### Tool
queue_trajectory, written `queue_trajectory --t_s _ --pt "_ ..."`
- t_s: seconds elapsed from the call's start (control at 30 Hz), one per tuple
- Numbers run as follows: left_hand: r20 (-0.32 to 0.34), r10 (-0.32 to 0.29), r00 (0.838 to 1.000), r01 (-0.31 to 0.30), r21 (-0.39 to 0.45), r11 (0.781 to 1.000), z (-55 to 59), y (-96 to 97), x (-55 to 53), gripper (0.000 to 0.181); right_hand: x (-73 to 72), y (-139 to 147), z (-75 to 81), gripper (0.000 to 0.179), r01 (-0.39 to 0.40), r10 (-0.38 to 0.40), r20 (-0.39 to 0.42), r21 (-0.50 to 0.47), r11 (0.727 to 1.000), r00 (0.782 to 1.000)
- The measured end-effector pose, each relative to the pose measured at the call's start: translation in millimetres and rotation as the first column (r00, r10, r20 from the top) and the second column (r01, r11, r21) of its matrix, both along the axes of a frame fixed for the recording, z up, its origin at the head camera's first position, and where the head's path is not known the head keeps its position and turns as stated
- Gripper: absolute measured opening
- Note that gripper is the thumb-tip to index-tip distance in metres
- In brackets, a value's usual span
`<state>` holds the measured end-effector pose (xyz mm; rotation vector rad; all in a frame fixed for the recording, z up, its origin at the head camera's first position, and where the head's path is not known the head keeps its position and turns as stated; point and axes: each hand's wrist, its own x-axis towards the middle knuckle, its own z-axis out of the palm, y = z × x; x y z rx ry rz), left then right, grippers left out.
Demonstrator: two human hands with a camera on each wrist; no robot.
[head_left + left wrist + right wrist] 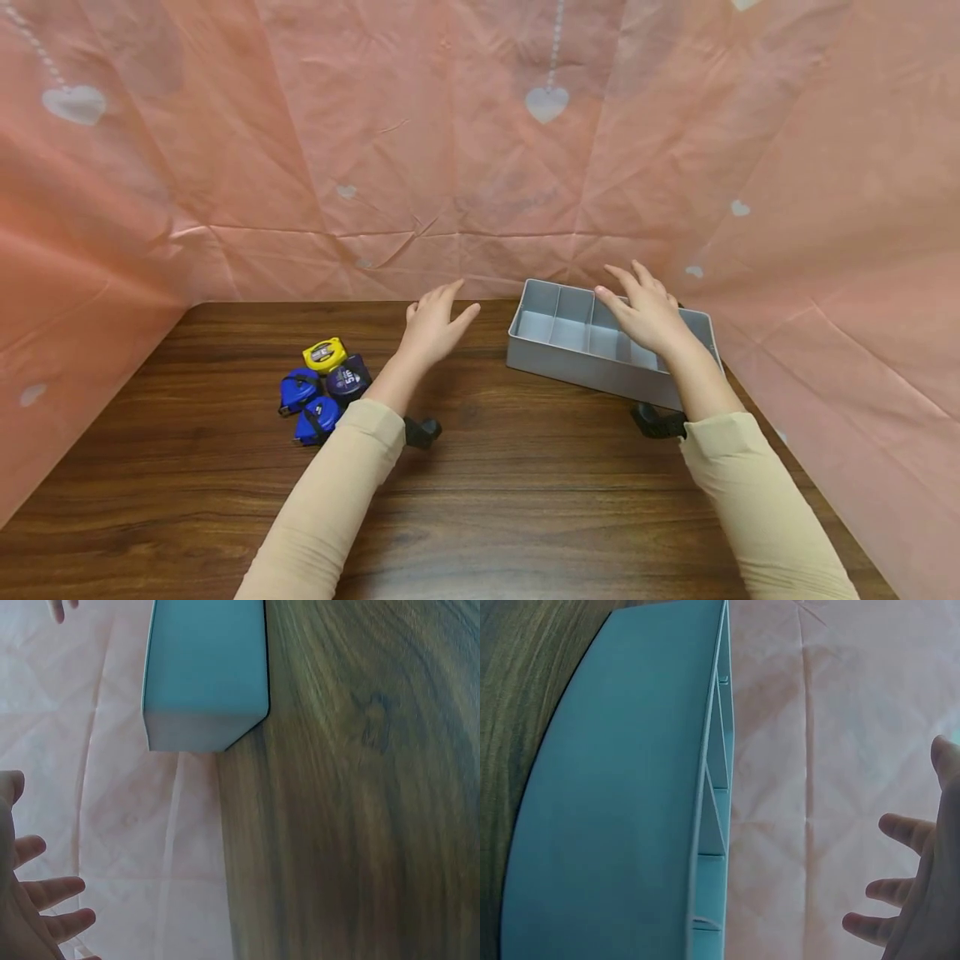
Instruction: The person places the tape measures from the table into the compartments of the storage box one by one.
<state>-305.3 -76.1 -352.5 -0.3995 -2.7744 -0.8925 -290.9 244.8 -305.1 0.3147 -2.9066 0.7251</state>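
A grey divided box [570, 364] stands at the back right of the wooden table, its compartments facing up. Over its right half hovers my right hand [651, 315], fingers spread and holding nothing; the right wrist view shows these fingers [900, 891] apart from the box wall [615, 787]. To the left of the box my left hand [433, 327] is raised above the table with its fingers extended and nothing in them. Left of that hand lie a yellow tape measure [325, 355], a dark purple tape measure [348, 379] and two blue tape measures [301, 388], close together.
The wooden table [480, 500] meets a pink cloth backdrop [450, 150] at the back and on both sides. Black camera mounts [422, 433] show beneath both wrists. My forearm passes just right of the tape measures.
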Motion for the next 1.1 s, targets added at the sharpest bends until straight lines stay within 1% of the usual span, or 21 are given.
queue_trajectory --t_s 0.2,0.33,0.53,0.67,0.87,1.1 --pt "0.002 0.006 1.000 -0.007 0.046 0.999 -8.2 8.7 1.1 0.062 6.7 11.4 -8.7 0.074 0.024 -0.024 0.010 -0.055 0.998 1.000" --pt "0.003 -0.002 1.000 0.002 0.082 0.997 -13.1 17.0 1.1 0.060 9.3 20.3 -14.4 0.072 0.028 -0.028 0.010 -0.084 0.996 1.000" --pt "0.023 -0.022 0.999 0.019 0.134 0.991 -21.1 26.5 1.3 0.060 14.9 32.8 -21.5 0.068 0.033 -0.034 -0.005 -0.113 0.993 0.999" --pt "0.042 -0.021 0.999 0.014 0.173 0.985 -25.2 29.9 1.3 0.060 18.2 41.4 -25.0 0.067 0.056 -0.060 -0.027 -0.126 0.990 0.998" --pt "0.090 -0.028 0.996 0.007 0.225 0.974 -27.7 36.4 2.4 0.060 21.0 55.5 -31.9 0.064 0.093 -0.101 -0.048 -0.144 0.985 0.994" --pt "0.127 -0.042 0.991 0.007 0.267 0.964 -33.5 44.9 1.6 0.059 24.8 72.7 -42.9 0.063 0.113 -0.123 -0.047 -0.162 0.980 0.991"
